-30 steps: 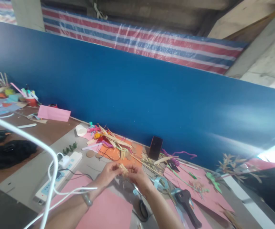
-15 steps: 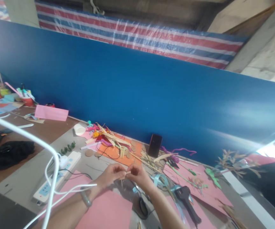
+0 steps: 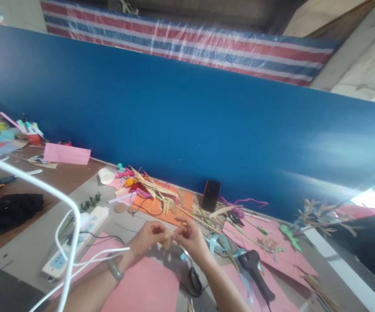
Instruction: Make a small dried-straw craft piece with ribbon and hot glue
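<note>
My left hand (image 3: 151, 237), with a band on its wrist, pinches a small pale tan piece (image 3: 167, 241) that looks like dry straw or husk; its exact kind is too blurred to tell. Close beside it, my right hand (image 3: 190, 239) has thumb and forefinger closed at the piece's right edge, with another finger raised. Both hands are above the table, over the far edge of a pink sheet (image 3: 145, 286). Below my right forearm lie black-handled scissors (image 3: 195, 279). To the right rests a black glue gun (image 3: 254, 273) near light-blue ribbon (image 3: 220, 243).
A white power strip (image 3: 75, 245) lies at left, with white cables (image 3: 73, 234) arching in front. At the back are a heap of strips (image 3: 155, 188) on orange paper and a phone (image 3: 211, 195) leaning on the blue partition (image 3: 181, 117). Pink paper (image 3: 291, 255) lies right.
The tan piece now shows wider between my fingertips. My right hand's fingers have lifted and spread somewhat, while its thumb and forefinger stay together. The view has shifted slightly.
</note>
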A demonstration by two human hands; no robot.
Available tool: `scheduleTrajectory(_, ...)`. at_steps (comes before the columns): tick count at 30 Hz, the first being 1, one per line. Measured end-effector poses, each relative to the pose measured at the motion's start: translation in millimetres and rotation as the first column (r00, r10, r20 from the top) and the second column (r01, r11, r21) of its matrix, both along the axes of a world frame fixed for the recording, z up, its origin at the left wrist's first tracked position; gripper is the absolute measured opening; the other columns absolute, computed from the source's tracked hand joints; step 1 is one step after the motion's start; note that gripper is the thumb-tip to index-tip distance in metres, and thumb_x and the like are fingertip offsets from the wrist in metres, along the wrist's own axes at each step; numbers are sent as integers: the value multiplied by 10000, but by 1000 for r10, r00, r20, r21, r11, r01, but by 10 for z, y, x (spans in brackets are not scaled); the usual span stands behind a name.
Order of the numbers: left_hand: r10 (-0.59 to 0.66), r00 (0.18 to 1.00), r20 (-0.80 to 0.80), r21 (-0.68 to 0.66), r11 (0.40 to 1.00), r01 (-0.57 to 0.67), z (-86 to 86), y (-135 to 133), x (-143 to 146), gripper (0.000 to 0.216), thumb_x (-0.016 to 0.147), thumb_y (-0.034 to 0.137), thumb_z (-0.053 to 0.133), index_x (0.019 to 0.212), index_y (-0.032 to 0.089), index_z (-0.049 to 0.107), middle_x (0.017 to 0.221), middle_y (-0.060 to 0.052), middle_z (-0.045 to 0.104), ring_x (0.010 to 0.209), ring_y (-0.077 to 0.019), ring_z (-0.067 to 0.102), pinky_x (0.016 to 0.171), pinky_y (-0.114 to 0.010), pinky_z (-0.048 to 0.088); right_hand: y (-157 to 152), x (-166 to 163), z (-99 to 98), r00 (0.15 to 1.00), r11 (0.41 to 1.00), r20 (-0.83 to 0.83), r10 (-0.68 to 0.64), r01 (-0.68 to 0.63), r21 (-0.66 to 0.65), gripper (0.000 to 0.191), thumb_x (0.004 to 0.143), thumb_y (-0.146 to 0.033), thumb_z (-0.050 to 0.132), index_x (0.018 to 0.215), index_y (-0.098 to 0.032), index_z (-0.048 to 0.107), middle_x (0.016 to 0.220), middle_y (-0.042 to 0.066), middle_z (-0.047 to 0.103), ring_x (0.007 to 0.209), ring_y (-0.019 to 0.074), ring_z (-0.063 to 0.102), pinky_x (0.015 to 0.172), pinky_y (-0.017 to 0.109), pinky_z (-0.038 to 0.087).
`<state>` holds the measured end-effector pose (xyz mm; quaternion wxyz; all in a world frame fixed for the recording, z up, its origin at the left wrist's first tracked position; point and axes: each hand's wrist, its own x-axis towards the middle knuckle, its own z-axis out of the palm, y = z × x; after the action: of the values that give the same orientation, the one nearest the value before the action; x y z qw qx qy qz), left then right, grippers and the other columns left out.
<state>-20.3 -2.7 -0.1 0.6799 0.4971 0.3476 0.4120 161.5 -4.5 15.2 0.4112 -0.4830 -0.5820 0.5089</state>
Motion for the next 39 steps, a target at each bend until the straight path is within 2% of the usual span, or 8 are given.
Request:
scheduleTrajectory(8,37,997,-62,49,998,-34,-296,97,9,280,636,312,744,586,158,516,502,16,579,475,-106,509,483,-220,373,-25,25,36,993,993,-40,-113,111,-48,409,625,-257,745,986,-180,569,537,-66,604,456,98,474,491,224,346)
scheduleTrajectory(13,-46,998,-31,5,999,46,-220,46,31,293,587,261,763,642,170,490,526,27,601,472,-106,539,472,-208,386,-10,-30,-57,994,992,-2,-107,106,-66,361,615,-255,750,930,-180,590,526,-60,592,439,99,453,473,222,320)
scheduleTrajectory(16,-100,995,21,-30,995,100,-168,17,35,278,561,223,771,719,157,553,605,9,648,552,-128,595,538,-228,441,-37,-2,-31,975,984,141,-170,159,86,193,668,-268,691,837,-188,641,566,-19,613,496,131,493,500,243,349)
scheduleTrajectory(20,-14,999,30,-80,997,16,-165,10,36,269,572,225,758,800,132,652,711,-30,687,623,-144,617,584,-240,461,-166,214,149,848,919,425,-315,160,362,135,720,-198,527,714,-203,662,630,18,636,556,153,503,546,258,357)
scheduleTrajectory(24,125,992,23,-140,983,-120,-126,12,33,290,596,277,748,832,138,652,734,-32,687,633,-145,611,571,-228,443,-368,503,238,714,952,657,-243,45,304,151,722,-175,479,644,-211,604,498,-21,528,466,132,431,501,251,286)
scheduleTrajectory(28,275,961,0,-101,957,-274,-75,53,-1,298,620,340,741,821,142,646,718,-18,679,621,-136,593,585,-224,418,-553,681,150,612,960,761,-216,-8,280,172,747,-188,478,594,-215,551,527,-14,541,501,136,454,515,256,261)
scheduleTrajectory(33,340,941,7,-123,934,-336,-130,135,-38,333,622,364,725,849,134,649,726,-23,684,612,-148,596,582,-235,405,-679,713,52,649,959,720,-243,52,277,265,810,-189,421,562,-224,506,511,-16,497,504,149,437,512,265,258)
scheduleTrajectory(39,246,969,-28,-96,964,-248,-136,123,-63,258,668,387,674,750,150,616,629,21,615,573,-125,544,559,-222,372,-696,604,95,832,968,535,-148,12,250,219,860,-329,522,742,-222,672,719,49,672,692,212,596,658,295,401)
